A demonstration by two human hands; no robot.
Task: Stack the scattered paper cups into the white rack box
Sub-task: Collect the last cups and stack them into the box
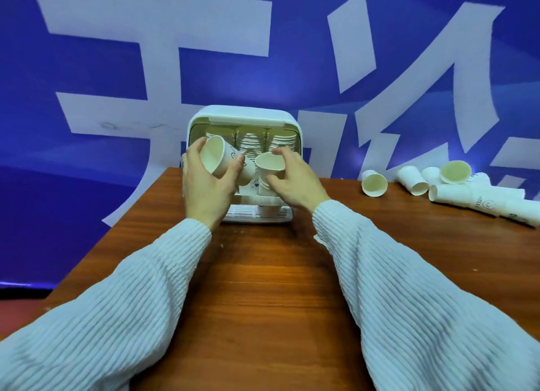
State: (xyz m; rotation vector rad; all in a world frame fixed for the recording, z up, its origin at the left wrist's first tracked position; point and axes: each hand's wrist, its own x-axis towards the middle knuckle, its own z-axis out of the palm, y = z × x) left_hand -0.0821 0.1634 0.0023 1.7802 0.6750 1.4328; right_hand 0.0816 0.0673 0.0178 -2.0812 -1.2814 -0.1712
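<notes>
The white rack box [245, 113] stands open at the table's far edge, with rows of stacked paper cups [251, 141] inside. My left hand [209, 183] grips a paper cup [217, 157] tilted with its mouth toward me, in front of the box's left side. My right hand [295, 180] holds the top of a short cup stack [270, 171] at the box's opening. Scattered paper cups [415, 180] lie on their sides at the right of the table.
The brown wooden table [263, 274] ends at a slanted left edge. A blue banner with large white characters [163, 54] hangs right behind the box. A slotted white tray lip [254, 214] sticks out at the box's front.
</notes>
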